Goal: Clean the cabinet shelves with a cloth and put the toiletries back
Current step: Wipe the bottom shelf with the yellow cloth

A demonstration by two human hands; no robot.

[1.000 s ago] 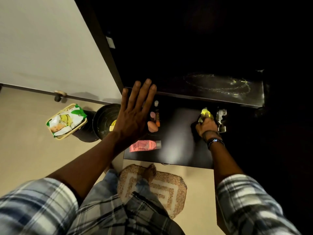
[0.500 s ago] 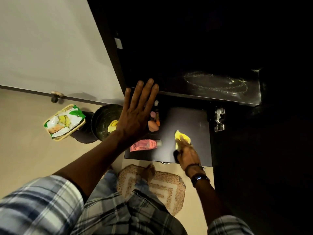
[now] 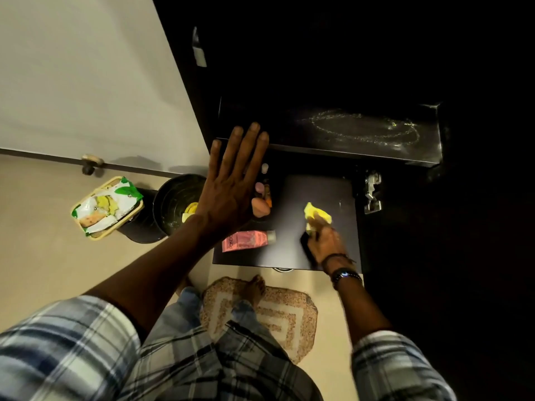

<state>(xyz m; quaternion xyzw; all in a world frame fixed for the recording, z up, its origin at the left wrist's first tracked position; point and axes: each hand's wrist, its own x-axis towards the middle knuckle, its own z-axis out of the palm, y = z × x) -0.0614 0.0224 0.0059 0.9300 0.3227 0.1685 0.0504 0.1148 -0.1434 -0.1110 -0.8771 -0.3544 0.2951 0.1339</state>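
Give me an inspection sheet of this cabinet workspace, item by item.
Surface: lower shelf dark, bare around the cloth; upper shelf shows a whitish swirled smear.
Job's things: yellow cloth on the lower shelf; pink tube lying flat, peach sponge and small items along its left side.
Clutter: nothing seen.
Hands: right hand grips the yellow cloth; left hand open, fingers straight, by the upper shelf's front edge.
Cables: nothing seen.
Surroundings: black bin, basket holding a packet, patterned mat on a pale floor; metal hinge inside the cabinet.
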